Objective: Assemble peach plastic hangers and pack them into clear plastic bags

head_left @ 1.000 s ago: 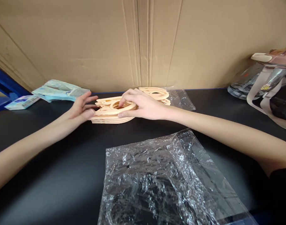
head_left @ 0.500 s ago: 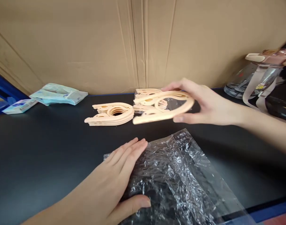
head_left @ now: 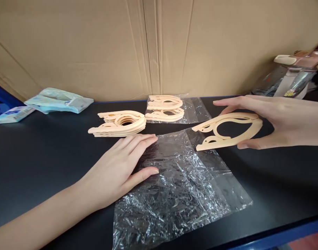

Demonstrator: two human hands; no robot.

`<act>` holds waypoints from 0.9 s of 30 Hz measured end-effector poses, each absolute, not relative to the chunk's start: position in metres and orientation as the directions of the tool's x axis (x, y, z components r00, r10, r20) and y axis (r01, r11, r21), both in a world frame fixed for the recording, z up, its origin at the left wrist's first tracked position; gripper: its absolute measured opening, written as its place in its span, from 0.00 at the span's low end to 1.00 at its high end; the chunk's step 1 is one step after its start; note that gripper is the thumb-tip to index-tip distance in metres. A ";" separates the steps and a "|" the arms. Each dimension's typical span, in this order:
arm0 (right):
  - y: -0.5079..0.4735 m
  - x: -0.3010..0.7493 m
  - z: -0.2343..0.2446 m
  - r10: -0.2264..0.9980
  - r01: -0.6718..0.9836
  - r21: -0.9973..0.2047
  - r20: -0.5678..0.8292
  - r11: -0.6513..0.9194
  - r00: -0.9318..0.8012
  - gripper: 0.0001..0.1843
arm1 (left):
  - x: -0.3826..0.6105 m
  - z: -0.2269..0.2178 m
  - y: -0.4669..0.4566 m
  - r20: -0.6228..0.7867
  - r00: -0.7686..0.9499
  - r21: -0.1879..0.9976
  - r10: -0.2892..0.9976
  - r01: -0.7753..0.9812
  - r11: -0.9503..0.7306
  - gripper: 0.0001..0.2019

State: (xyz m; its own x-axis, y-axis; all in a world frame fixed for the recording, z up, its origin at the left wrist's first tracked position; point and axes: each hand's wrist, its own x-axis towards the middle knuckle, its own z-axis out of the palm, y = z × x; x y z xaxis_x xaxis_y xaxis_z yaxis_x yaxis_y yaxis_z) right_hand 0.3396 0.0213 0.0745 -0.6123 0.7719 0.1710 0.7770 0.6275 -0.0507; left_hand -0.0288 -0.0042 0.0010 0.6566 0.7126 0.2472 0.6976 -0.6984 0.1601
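Observation:
My right hand (head_left: 276,119) grips a folded cream plastic travel hanger (head_left: 224,143) by its curved end, fingers above and thumb below. The hanger's two narrow ends point left, over the far right part of a crinkled clear plastic bag (head_left: 172,194). My left hand (head_left: 117,166) rests flat on the bag's left side, fingers stretched out and thumb apart. Just beyond those fingertips lies a stack of several matching folded hangers (head_left: 117,132). More hangers (head_left: 165,116) lie in a clear bag farther back.
Cardboard (head_left: 83,45) rises behind the black tabletop (head_left: 23,166). At the back left sit a light-blue tissue pack (head_left: 60,100) and a small white-and-blue packet (head_left: 13,114). A clear bottle with a pink lid (head_left: 302,62) and strap stands at the back right.
My right hand has carried the hanger to the right, away from the bagged hangers, which now show fully. My left hand still lies on the clear bag. The view has shifted slightly.

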 end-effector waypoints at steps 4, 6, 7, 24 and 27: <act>0.022 0.339 0.067 0.790 0.790 -0.068 0.149 0.609 -0.595 0.44 | -0.030 0.002 -0.007 0.148 0.626 0.281 0.766 0.716 -0.639 0.27; 0.022 0.335 0.063 0.779 0.776 -0.087 0.123 0.625 -0.614 0.43 | -0.030 0.002 -0.006 0.132 0.627 0.287 0.767 0.717 -0.635 0.28; 0.022 0.333 0.062 0.774 0.768 -0.095 0.107 0.633 -0.624 0.44 | -0.030 0.002 -0.005 0.120 0.639 0.283 0.760 0.711 -0.643 0.29; 0.016 0.325 0.055 0.755 0.752 -0.066 0.101 0.655 -0.648 0.39 | -0.030 -0.001 -0.007 0.143 0.641 0.285 0.754 0.703 -0.651 0.30; 0.016 0.315 0.050 0.710 0.708 -0.078 0.156 0.702 -0.686 0.39 | -0.030 -0.001 -0.006 0.133 0.643 0.276 0.754 0.707 -0.651 0.30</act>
State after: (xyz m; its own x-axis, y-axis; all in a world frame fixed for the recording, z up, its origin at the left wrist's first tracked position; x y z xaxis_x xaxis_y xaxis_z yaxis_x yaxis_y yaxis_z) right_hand 0.3149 0.0164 0.0505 -0.6864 0.7103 0.1560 0.7084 0.7015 -0.0778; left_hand -0.0304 -0.0063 -0.0009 0.6432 0.7541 0.1328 0.7067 -0.6514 0.2761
